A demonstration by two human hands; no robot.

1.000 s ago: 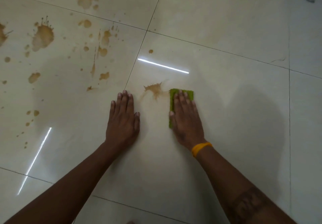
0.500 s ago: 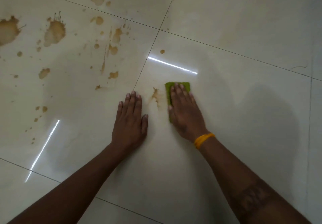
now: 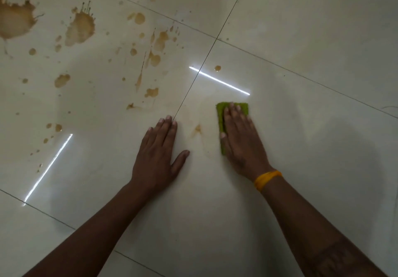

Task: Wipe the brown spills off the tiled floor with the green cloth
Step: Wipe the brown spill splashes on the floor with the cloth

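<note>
Tiled floor (image 3: 301, 28) — right hand (image 3: 241, 143) presses green cloth (image 3: 220, 113).

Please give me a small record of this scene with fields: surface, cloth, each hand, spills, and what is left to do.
surface: glossy tiled floor, dark grout lines
cloth: green cloth, flat on the floor under the right hand
right hand: right hand presses the cloth with straight fingers; yellow band on the wrist
left hand: left hand flat on the bare tile, holds nothing
spills: faint brown smear between the hands; many brown spills on the far left tiles
left to do: smear and far spills not yet wiped
</note>
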